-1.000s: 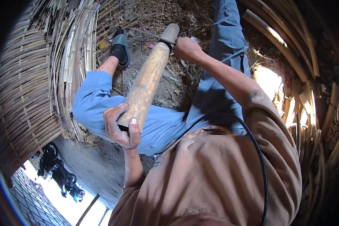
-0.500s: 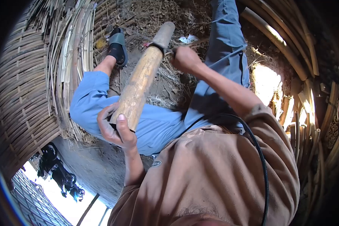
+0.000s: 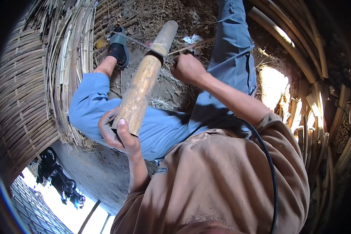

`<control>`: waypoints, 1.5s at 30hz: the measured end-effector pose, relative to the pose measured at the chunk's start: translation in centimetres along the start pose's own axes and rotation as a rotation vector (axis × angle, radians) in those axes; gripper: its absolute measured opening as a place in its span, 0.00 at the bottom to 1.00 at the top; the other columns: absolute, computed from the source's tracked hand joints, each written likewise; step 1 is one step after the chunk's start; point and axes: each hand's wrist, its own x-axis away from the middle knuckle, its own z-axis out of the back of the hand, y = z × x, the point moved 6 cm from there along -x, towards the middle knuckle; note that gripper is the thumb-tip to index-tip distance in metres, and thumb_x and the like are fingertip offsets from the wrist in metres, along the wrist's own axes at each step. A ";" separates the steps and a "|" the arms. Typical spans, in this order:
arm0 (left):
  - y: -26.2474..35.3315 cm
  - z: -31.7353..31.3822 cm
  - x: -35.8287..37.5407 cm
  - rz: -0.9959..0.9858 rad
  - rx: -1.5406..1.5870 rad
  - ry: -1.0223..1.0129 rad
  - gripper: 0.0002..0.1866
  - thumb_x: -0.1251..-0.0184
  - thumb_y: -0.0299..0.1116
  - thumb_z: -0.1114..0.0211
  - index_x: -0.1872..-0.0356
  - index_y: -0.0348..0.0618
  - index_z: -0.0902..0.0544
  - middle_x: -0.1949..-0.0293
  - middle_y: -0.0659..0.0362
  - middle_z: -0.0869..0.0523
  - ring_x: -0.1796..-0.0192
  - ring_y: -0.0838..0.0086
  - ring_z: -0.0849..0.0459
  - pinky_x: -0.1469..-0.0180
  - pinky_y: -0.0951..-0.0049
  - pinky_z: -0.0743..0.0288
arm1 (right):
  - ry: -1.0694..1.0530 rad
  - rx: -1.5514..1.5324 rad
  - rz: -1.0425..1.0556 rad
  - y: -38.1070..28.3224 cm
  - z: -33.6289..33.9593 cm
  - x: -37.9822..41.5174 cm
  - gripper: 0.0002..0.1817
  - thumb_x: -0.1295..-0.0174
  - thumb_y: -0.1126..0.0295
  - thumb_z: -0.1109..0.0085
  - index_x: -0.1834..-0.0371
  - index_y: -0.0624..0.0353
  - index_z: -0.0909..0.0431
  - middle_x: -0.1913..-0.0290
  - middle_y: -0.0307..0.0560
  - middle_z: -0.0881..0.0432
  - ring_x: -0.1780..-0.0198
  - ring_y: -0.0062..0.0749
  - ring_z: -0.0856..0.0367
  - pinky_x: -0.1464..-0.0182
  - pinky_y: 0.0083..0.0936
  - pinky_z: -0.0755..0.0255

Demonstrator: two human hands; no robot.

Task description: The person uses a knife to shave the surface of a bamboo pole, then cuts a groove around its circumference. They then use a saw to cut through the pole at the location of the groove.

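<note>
My left hand (image 3: 121, 132) is wrapped around the near end of a thick bamboo pole (image 3: 141, 85), its thumb lying along the top. The pole slants away from me between my legs, with a dark band around it toward the far end. My right hand (image 3: 189, 70) is closed around the handle of a long thin tool (image 3: 138, 42), which looks like a narrow rod or blade. That tool crosses the pole at the dark band and reaches out past it to the left, over my sandal (image 3: 118, 41).
Split bamboo strips (image 3: 72, 66) and a woven bamboo panel (image 3: 19, 89) stand at the left. Bamboo poles (image 3: 286, 35) curve along the right. Dry scraps and a crumpled white wrapper (image 3: 193, 39) lie on the ground. Motorcycles (image 3: 60, 177) are at lower left.
My right hand has shifted slightly left and toward me. The thin tool now shows farther out beyond the left of the pole. My left hand keeps its grip.
</note>
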 end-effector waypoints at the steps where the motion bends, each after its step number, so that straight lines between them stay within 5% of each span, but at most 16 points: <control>1: -0.2 -0.1 -0.1 -0.004 -0.002 0.008 0.20 0.36 0.38 0.40 0.54 0.27 0.21 0.60 0.47 0.16 0.58 0.64 0.17 0.52 0.63 0.21 | 0.019 -0.007 0.026 -0.3 -0.1 0.4 0.15 0.40 0.65 0.39 0.63 0.68 0.13 0.64 0.71 0.14 0.56 0.64 0.12 0.46 0.52 0.19; 6: -1.4 1.0 -1.0 0.058 -0.018 0.093 0.17 0.35 0.35 0.41 0.56 0.27 0.20 0.61 0.48 0.15 0.58 0.64 0.17 0.51 0.64 0.22 | 0.030 0.040 0.018 0.7 -0.3 -5.1 0.17 0.41 0.65 0.40 0.62 0.71 0.13 0.59 0.71 0.12 0.53 0.61 0.10 0.47 0.49 0.17; 13: -2.0 1.0 -0.8 0.068 0.053 0.123 0.17 0.34 0.34 0.42 0.57 0.27 0.20 0.60 0.48 0.15 0.59 0.65 0.18 0.51 0.63 0.22 | -0.039 0.023 0.051 -2.7 0.1 1.9 0.16 0.41 0.66 0.43 0.64 0.70 0.12 0.61 0.70 0.12 0.54 0.63 0.11 0.46 0.49 0.17; 19: -1.6 0.7 0.5 -0.030 -0.061 0.052 0.17 0.35 0.37 0.41 0.58 0.27 0.20 0.60 0.48 0.16 0.59 0.65 0.18 0.52 0.63 0.22 | 0.003 0.075 -0.109 2.6 0.0 -7.4 0.16 0.42 0.67 0.44 0.62 0.70 0.12 0.57 0.70 0.11 0.52 0.60 0.10 0.48 0.49 0.16; 26: -1.6 0.6 0.2 0.082 -0.019 0.147 0.16 0.35 0.35 0.43 0.59 0.28 0.20 0.60 0.48 0.14 0.60 0.64 0.17 0.53 0.63 0.22 | -0.076 0.074 -0.010 -0.5 0.1 0.4 0.17 0.42 0.65 0.43 0.64 0.72 0.13 0.59 0.73 0.13 0.52 0.63 0.11 0.45 0.50 0.17; 31: -1.2 0.1 0.3 0.036 -0.009 0.117 0.15 0.35 0.34 0.43 0.59 0.28 0.21 0.61 0.49 0.14 0.60 0.66 0.17 0.53 0.64 0.21 | -0.005 0.109 -0.125 3.1 -0.5 -6.8 0.16 0.42 0.67 0.43 0.63 0.69 0.11 0.58 0.69 0.11 0.53 0.60 0.10 0.49 0.49 0.16; 39: -1.4 0.2 0.3 0.100 0.039 0.170 0.13 0.34 0.32 0.43 0.60 0.28 0.21 0.60 0.49 0.15 0.60 0.66 0.18 0.52 0.63 0.21 | -0.078 0.066 -0.037 -0.5 0.0 -0.1 0.17 0.42 0.66 0.43 0.63 0.72 0.13 0.58 0.73 0.13 0.51 0.62 0.11 0.44 0.49 0.18; 45: -1.3 0.6 0.2 0.054 0.019 0.152 0.14 0.33 0.33 0.43 0.60 0.28 0.19 0.59 0.49 0.16 0.57 0.65 0.18 0.50 0.62 0.21 | -0.025 0.061 -0.124 2.6 -0.1 -7.0 0.17 0.42 0.65 0.42 0.62 0.71 0.12 0.58 0.70 0.12 0.53 0.61 0.10 0.48 0.49 0.16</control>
